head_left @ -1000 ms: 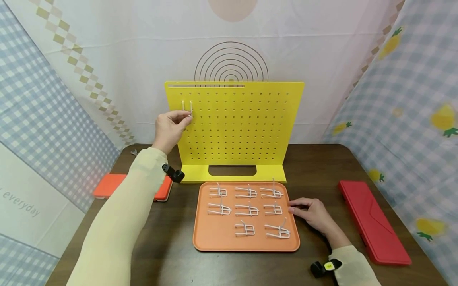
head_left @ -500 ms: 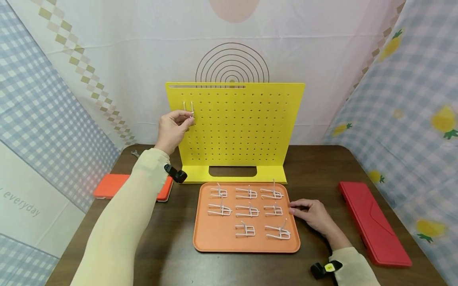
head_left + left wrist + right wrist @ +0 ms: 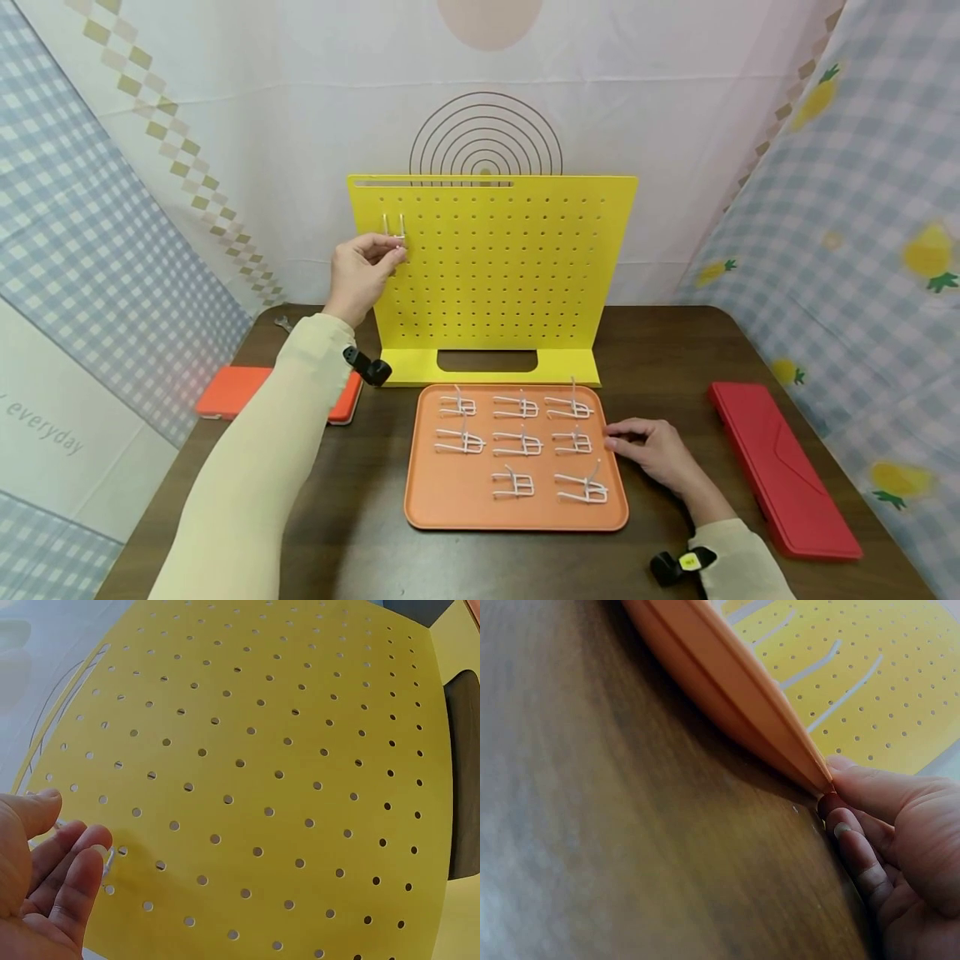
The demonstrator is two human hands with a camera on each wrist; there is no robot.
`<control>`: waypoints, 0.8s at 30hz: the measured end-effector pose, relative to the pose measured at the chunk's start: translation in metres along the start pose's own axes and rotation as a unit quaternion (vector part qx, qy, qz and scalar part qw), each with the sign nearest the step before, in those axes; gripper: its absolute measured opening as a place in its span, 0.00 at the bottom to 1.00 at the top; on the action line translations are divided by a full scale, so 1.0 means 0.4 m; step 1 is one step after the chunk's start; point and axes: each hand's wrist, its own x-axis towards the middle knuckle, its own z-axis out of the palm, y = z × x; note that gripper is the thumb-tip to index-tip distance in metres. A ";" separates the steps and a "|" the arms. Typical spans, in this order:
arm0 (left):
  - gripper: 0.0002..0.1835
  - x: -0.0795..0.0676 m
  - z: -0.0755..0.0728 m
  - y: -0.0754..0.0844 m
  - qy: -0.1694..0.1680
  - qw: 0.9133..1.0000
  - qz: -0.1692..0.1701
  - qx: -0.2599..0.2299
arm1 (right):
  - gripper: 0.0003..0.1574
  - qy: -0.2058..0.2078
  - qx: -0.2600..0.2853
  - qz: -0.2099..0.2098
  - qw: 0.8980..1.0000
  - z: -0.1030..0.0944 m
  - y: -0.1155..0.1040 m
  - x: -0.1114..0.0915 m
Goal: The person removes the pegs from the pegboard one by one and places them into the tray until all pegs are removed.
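Observation:
With thumb and fingertips, my left hand (image 3: pixel 360 271) pinches a white wire pegboard hook (image 3: pixel 402 223) at the upper left of the yellow pegboard (image 3: pixel 510 275). Two prongs of the hook rise above the fingers; the rest is hidden behind them. In the left wrist view, only a bit of white wire shows by the fingertips (image 3: pixel 97 859). My right hand (image 3: pixel 656 454) grips the right rim of the orange tray (image 3: pixel 446 504) between thumb and fingers, as the right wrist view confirms. Several white wire hooks (image 3: pixel 517 444) lie in rows on the tray.
A red flat case (image 3: pixel 783 475) lies to the right of the tray. An orange-red case (image 3: pixel 232 392) is at the left, partly behind the left forearm. A small metal wrench-like piece (image 3: pixel 283 322) lies at the back left of the brown table (image 3: pixel 360 533).
My left hand and forearm have shifted very slightly to the right, with the hook still pinched at the same part of the board. The right hand and tray have stayed put.

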 end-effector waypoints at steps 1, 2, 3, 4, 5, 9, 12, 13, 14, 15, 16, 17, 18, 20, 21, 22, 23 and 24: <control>0.12 -0.002 0.000 0.004 0.001 1.000 -0.001 0.000 | 0.17 -0.001 -0.001 0.000 1.000 0.000 0.000 0.000; 0.12 -0.003 0.001 0.006 0.002 1.000 -0.002 0.001 | 0.17 -0.002 -0.001 0.001 1.000 0.000 0.000 0.000; 0.12 -0.002 0.001 0.005 0.003 1.000 -0.002 0.000 | 0.17 -0.003 -0.002 0.002 1.000 -0.001 0.000 -0.001; 0.12 -0.001 0.002 0.004 0.003 1.000 -0.002 0.001 | 0.17 -0.003 -0.001 0.002 1.000 -0.001 0.000 -0.001; 0.12 0.000 0.002 0.002 0.004 1.000 -0.002 -0.001 | 0.17 -0.003 -0.001 0.002 1.000 -0.001 0.000 -0.001; 0.12 0.011 0.000 -0.029 0.010 1.000 -0.003 -0.011 | 0.17 -0.003 -0.002 0.002 1.000 -0.001 -0.001 0.000; 0.13 0.014 -0.006 -0.055 0.010 1.000 -0.002 -0.020 | 0.17 -0.003 0.001 0.003 1.000 -0.001 -0.002 0.000; 0.13 0.011 -0.008 -0.059 0.010 1.000 0.000 -0.022 | 0.17 -0.003 0.002 0.002 1.000 -0.001 -0.002 0.000; 0.13 0.008 -0.009 -0.063 0.009 1.000 0.003 -0.024 | 0.17 -0.003 0.004 0.002 1.000 -0.001 -0.002 0.000; 0.13 0.004 -0.010 -0.066 0.008 1.000 0.008 -0.024 | 0.17 -0.004 0.004 0.002 1.000 -0.001 -0.003 0.000; 0.14 -0.001 -0.011 -0.068 0.007 1.000 0.011 -0.024 | 0.17 -0.005 0.004 0.002 1.000 -0.001 -0.003 0.000; 0.14 -0.006 -0.012 -0.069 0.005 1.000 0.015 -0.023 | 0.18 -0.005 0.004 0.001 1.000 -0.001 -0.003 0.000; 0.14 -0.012 -0.012 -0.071 0.004 1.000 0.020 -0.022 | 0.18 -0.005 0.004 0.001 1.000 -0.001 -0.004 0.000; 0.14 -0.023 -0.012 -0.075 -0.001 0.999 0.029 -0.018 | 0.18 -0.005 0.004 0.001 1.000 -0.001 -0.004 0.000; 0.14 -0.029 -0.012 -0.075 -0.004 0.999 0.032 -0.013 | 0.18 -0.005 0.004 0.001 1.000 -0.001 -0.004 0.000; 0.13 -0.035 -0.011 -0.076 -0.007 0.999 0.033 -0.010 | 0.18 -0.004 0.004 0.002 1.000 -0.002 -0.003 -0.001; 0.12 -0.041 -0.011 -0.076 -0.011 0.999 0.035 -0.008 | 0.18 -0.004 0.005 0.002 1.000 -0.002 -0.003 -0.001; 0.12 -0.048 -0.011 -0.076 -0.014 0.999 0.035 -0.005 | 0.18 -0.004 0.006 0.002 1.000 -0.002 -0.003 -0.001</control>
